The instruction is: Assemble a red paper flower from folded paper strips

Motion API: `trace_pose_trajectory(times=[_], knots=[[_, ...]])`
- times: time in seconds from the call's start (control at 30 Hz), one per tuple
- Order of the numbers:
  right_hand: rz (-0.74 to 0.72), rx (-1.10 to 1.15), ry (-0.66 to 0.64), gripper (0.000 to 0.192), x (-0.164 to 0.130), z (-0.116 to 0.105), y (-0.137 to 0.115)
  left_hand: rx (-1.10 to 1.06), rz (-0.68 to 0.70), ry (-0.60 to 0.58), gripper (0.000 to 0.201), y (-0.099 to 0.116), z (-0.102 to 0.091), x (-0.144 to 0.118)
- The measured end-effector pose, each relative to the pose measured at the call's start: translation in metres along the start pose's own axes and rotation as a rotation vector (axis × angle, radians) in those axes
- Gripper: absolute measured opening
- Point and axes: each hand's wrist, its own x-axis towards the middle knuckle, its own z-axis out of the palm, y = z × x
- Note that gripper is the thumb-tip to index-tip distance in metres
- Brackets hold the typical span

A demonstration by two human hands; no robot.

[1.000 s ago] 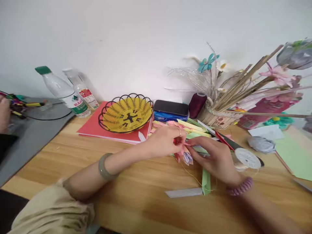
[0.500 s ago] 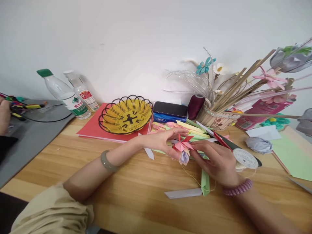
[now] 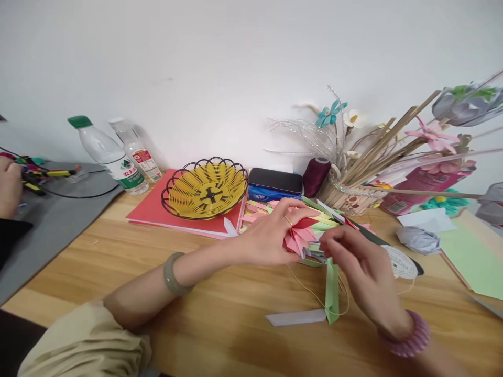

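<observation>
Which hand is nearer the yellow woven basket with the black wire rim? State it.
Left. The left hand lies just right of the yellow woven basket, holding the pink folded paper flower; the right hand is farther right.

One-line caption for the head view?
Left hand and right hand pinch a pink folded-paper flower above a wooden table.

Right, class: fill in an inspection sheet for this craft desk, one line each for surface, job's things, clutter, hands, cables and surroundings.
Surface: wooden table, grey mat at left.
Job's things: pink paper flower, thread trailing below it.
Clutter: folded paper strips, yellow basket, two water bottles, thread spool.
Hands: left hand cups the flower; right hand pinches its edge.
Cables: black cable on mat.
Surroundings: white wall, another person's hand far left.
</observation>
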Motion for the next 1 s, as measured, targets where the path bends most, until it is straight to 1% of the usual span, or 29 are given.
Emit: trace_pose_trajectory(times=[0.07, 0.1, 0.17, 0.23, 0.33, 0.37, 0.4, 0.47, 0.5, 0.53, 0.57, 0.6, 0.67, 0.7, 0.77, 0.83, 0.9, 1.0], knots=[[0.234, 0.222, -0.138, 0.029, 0.003, 0.000, -0.004, 0.071, 0.070, 0.031, 0.065, -0.001, 0.003, 0.000], [0.314, 0.316, -0.191, 0.030, 0.004, 0.001, -0.005, 0.093, 0.106, 0.048, 0.063, -0.002, 0.004, 0.000], [0.399, 0.448, -0.234, 0.028, 0.006, 0.002, -0.006, 0.107, 0.161, 0.066, 0.058, -0.002, 0.005, 0.001], [0.412, 0.505, -0.216, 0.026, 0.007, 0.003, -0.005, 0.074, 0.178, 0.048, 0.060, -0.002, 0.005, 0.001], [0.351, 0.453, -0.156, 0.022, 0.005, 0.003, -0.003, -0.083, 0.113, 0.013, 0.077, 0.001, 0.003, 0.001], [0.312, 0.401, -0.130, 0.021, 0.004, 0.003, -0.002, -0.155, 0.073, 0.050, 0.076, 0.003, 0.002, 0.001], [0.258, 0.331, -0.097, 0.019, 0.003, 0.003, -0.001, -0.230, 0.025, 0.135, 0.068, 0.005, 0.002, 0.000], [0.111, 0.149, -0.015, 0.015, 0.001, 0.004, 0.001, -0.361, -0.090, 0.414, 0.035, 0.010, 0.001, -0.001], [0.022, 0.050, 0.029, 0.011, 0.001, 0.004, 0.002, -0.411, -0.148, 0.542, 0.021, 0.013, 0.001, -0.001], [-0.068, -0.046, 0.065, 0.007, 0.000, 0.004, 0.004, -0.455, -0.204, 0.626, 0.017, 0.016, 0.002, -0.002], [-0.154, -0.134, 0.094, 0.004, -0.001, 0.004, 0.005, -0.498, -0.259, 0.642, 0.020, 0.019, 0.002, -0.002], [-0.230, -0.210, 0.114, 0.003, -0.001, 0.004, 0.007, -0.539, -0.308, 0.595, 0.023, 0.022, 0.003, -0.002], [-0.337, -0.325, 0.131, 0.008, -0.002, 0.003, 0.009, -0.600, -0.395, 0.442, 0.023, 0.026, 0.006, -0.003], [-0.370, -0.365, 0.133, 0.010, -0.002, 0.003, 0.010, -0.600, -0.431, 0.383, 0.023, 0.028, 0.007, -0.003], [-0.405, -0.399, 0.130, 0.012, -0.002, 0.003, 0.011, -0.544, -0.494, 0.312, 0.024, 0.028, 0.009, -0.003], [-0.395, -0.371, 0.124, 0.013, -0.001, 0.004, 0.010, -0.471, -0.539, 0.274, 0.022, 0.026, 0.011, -0.001], [-0.349, -0.299, 0.122, 0.012, 0.000, 0.004, 0.007, -0.470, -0.565, 0.252, 0.019, 0.023, 0.011, 0.001], [-0.263, -0.176, 0.112, 0.008, 0.002, 0.004, 0.004, -0.627, -0.605, 0.262, 0.019, 0.020, 0.011, 0.004]])
